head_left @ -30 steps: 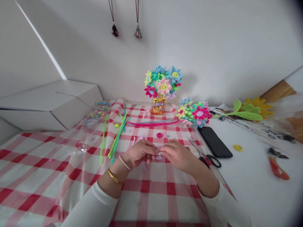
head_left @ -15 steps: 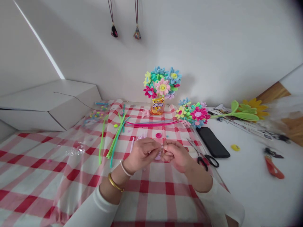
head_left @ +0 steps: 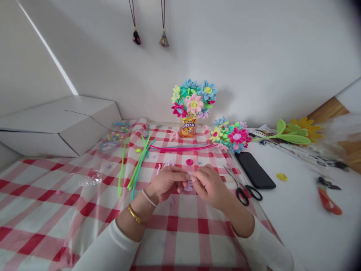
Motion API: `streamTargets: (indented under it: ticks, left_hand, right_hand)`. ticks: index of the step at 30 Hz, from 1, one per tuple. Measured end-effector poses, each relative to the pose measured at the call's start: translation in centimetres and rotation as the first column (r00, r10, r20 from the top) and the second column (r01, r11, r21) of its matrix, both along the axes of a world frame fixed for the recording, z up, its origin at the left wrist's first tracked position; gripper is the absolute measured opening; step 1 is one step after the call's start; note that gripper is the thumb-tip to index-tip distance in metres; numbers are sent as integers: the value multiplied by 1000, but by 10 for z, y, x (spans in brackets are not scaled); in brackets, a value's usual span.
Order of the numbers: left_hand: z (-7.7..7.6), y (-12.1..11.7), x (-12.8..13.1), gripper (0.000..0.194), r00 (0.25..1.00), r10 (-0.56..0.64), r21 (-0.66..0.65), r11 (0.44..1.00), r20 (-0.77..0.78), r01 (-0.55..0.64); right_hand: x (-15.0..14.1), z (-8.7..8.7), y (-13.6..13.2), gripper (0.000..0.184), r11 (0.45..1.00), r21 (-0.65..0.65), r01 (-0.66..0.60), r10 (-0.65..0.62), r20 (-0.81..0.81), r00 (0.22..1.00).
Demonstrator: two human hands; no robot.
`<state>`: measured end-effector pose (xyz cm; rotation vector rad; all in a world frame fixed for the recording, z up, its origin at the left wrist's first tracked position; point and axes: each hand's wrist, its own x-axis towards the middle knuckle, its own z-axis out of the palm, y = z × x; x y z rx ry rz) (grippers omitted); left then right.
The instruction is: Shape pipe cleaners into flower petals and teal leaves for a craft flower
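Observation:
My left hand (head_left: pixel 166 182) and my right hand (head_left: pixel 209 182) meet fingertip to fingertip above the red and white checked cloth (head_left: pixel 56 210). Both pinch a small pale purple fuzzy piece (head_left: pixel 189 184), mostly hidden between the fingers. A gold bangle and a pale bracelet sit on my left wrist. Just beyond the hands lie a pink button-like disc (head_left: pixel 190 162) and pale pink pipe cleaner pieces (head_left: pixel 168 164). Green and teal pipe cleaners (head_left: pixel 138 163) lie to the left of my left hand.
A can with a bunch of pipe-cleaner flowers (head_left: pixel 193 101) stands at the back, more flowers (head_left: pixel 232 134) lie beside it. Long pink stems (head_left: pixel 183 148), scissors (head_left: pixel 244 188), a black phone (head_left: pixel 255 169), orange pliers (head_left: pixel 328 199) and a white box (head_left: pixel 59 124) surround the work spot.
Both hands stay together on the small purple piece, with the fingers shifting a little as they work it. The view wobbled slightly; nothing else moved.

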<state>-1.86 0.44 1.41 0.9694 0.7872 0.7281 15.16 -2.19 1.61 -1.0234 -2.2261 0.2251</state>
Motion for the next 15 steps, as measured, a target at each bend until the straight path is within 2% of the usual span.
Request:
streamTargets:
  ticks: [1, 3, 4, 6, 7, 8, 9, 10, 11, 12, 13, 15]
  left_hand:
    - [0, -1, 1, 14, 1000, -9, 55, 998, -25, 10]
    - [1, -5, 2, 14, 996, 47, 275, 961, -80, -23]
    - [2, -6, 2, 14, 990, 99, 419, 907, -103, -47]
    - [3, -9, 3, 11, 969, 218, 677, 732, -118, -82]
    - [3, -10, 3, 10, 957, 266, 755, 650, -115, -90]
    - [3, -10, 3, 9, 949, 294, 790, 606, -113, -94]
    - [3, -9, 4, 9, 946, 303, 784, 613, -114, -102]
    - [3, -9, 4, 9, 949, 296, 738, 664, -111, -121]
    - [3, -8, 5, 10, 957, 271, 653, 744, -103, -140]
    - [3, -7, 6, 11, 968, 236, 536, 830, -82, -157]
    - [3, -5, 6, 12, 979, 199, 404, 900, -46, -164]
    - [3, -4, 6, 13, 989, 136, 175, 974, 49, -143]
  right_hand:
    - [-2, -1, -1, 20, 997, -79, 4, -10, -78, 997]
    - [-7, -4, -1, 22, 956, -291, -28, -71, -322, 944]
    - [-10, -6, -1, 23, 909, -407, -93, -121, -470, 874]
    - [-16, -10, 0, 26, 781, -555, -287, -242, -693, 679]
    - [-18, -12, 1, 28, 719, -582, -379, -289, -747, 599]
    - [-19, -12, 1, 29, 669, -596, -445, -314, -769, 557]
    - [-19, -13, 2, 29, 636, -609, -474, -317, -766, 559]
    - [-17, -12, 3, 29, 631, -624, -461, -301, -744, 596]
    - [-15, -10, 4, 28, 655, -632, -414, -269, -707, 654]
    - [-11, -9, 5, 25, 706, -621, -340, -229, -656, 720]
    - [-6, -7, 5, 23, 786, -568, -242, -182, -587, 789]
    - [2, -3, 5, 16, 940, -337, -59, -92, -416, 905]
